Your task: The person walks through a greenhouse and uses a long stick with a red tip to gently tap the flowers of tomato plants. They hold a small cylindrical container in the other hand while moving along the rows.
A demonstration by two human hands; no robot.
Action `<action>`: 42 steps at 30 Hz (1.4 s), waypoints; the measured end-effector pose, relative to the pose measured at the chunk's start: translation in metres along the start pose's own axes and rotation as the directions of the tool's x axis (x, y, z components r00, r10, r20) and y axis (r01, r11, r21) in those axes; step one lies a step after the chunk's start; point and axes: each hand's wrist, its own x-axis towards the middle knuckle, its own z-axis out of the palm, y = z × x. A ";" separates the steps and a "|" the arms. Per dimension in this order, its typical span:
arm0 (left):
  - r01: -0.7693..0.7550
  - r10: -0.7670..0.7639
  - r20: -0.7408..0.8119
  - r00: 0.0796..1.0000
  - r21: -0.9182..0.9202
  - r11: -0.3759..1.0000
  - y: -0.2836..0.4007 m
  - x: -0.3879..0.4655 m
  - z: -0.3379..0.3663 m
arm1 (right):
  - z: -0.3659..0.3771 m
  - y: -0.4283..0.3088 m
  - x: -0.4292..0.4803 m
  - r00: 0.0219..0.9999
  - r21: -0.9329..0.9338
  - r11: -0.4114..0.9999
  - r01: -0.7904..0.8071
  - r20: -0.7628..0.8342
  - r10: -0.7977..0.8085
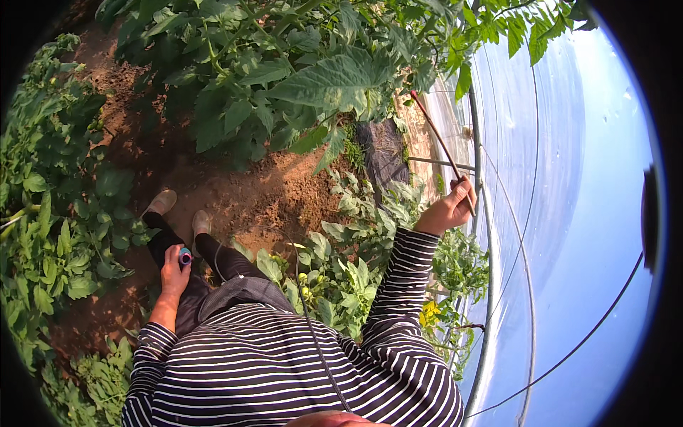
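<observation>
My right hand is raised at the right and grips a thin dark stick. The stick slants up and left, and its tip is red, close to the leaves of a tall tomato plant. Low at the left, in front of my thigh, my left hand is wrapped around a small bottle. Its mouth faces up, with a blue rim and a dark reddish inside; the fingers hide most of its body. Green tomatoes hang among leaves between my arms.
Tomato foliage lines the left side, with bare brown soil under my feet. A curved metal pipe and clear plastic film of a greenhouse wall stand close by my right arm. A black cable runs down my striped shirt.
</observation>
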 end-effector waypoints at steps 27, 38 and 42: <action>0.285 -0.365 0.055 0.929 -0.736 0.614 -0.011 -0.246 -0.109 | 0.003 -0.213 -0.043 0.929 0.810 0.472 -0.348 0.365 0.058; 0.134 -0.213 -0.112 0.971 -0.484 0.865 -0.014 -0.243 -0.106 | 0.114 -0.247 0.031 0.822 0.681 0.473 -0.559 0.533 0.203; 0.151 -0.240 -0.137 0.961 -0.467 0.871 -0.001 -0.246 -0.110 | 0.168 -0.256 0.071 0.781 0.635 0.483 -0.603 0.593 0.197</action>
